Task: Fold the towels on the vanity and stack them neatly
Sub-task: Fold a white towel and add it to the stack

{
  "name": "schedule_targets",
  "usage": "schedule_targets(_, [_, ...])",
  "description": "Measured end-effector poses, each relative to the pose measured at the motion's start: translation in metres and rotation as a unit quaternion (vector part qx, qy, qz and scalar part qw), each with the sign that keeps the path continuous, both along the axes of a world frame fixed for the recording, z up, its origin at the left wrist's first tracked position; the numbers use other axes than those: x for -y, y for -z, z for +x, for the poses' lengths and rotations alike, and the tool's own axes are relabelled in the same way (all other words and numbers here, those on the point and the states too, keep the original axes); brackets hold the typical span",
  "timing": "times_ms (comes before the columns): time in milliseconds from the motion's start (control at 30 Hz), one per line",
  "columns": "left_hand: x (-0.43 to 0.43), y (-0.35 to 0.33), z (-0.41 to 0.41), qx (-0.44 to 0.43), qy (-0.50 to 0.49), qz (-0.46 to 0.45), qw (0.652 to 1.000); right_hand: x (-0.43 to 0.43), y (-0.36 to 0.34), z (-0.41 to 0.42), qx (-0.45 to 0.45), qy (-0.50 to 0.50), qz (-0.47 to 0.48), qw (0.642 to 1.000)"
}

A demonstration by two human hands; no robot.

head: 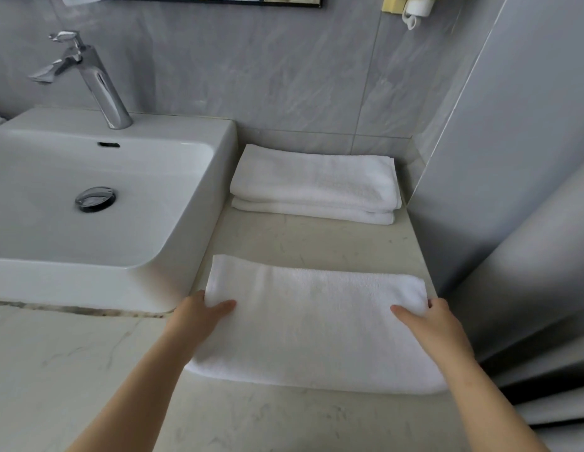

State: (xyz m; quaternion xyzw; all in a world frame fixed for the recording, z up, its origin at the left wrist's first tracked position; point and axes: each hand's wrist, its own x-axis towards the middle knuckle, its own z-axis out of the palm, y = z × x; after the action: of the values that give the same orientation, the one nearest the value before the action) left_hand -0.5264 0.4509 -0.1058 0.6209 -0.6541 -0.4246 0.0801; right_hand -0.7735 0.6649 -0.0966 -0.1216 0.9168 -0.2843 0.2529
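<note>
Stacking step: left grip, right grip pinch ends of folded white terry towel; next likely lift onto white towel stack, 12 o'clock.

The towel I am holding at the counter's front edge is showing plain white, with no print. The folded towels by the back edge are showing the same plain white. The counter is showing pale cream stone with faint grey veins. The basin is gleaming glossy white, its tap and drain plug are shining chrome, and the wall tiles are showing mottled grey.
</note>
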Motion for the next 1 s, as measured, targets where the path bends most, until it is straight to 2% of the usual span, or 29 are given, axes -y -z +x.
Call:
schedule_targets(167, [0.004, -0.002, 0.001, -0.028, -0.028, -0.019, 0.999, -0.002, -0.001, -0.002, 0.088, 0.003, -0.048, 0.995])
schedule_targets(433, [0.007, -0.001, -0.003, -0.033, -0.033, -0.020, 0.999, 0.008, -0.006, 0.000, 0.070, -0.007, -0.119, 0.990])
schedule_targets(600, [0.006, -0.009, 0.006, -0.118, -0.054, 0.056, 0.990, 0.001, -0.007, -0.008, 0.151, 0.012, -0.185, 0.971])
schedule_targets(767, [0.002, -0.011, 0.005, -0.105, -0.041, 0.026, 0.993, 0.001, -0.002, -0.011, 0.119, 0.065, -0.153, 0.979])
schedule_targets(1000, [0.004, -0.007, -0.011, -0.101, -0.077, -0.028, 0.991, 0.002, -0.007, -0.009, 0.136, 0.027, -0.164, 0.977])
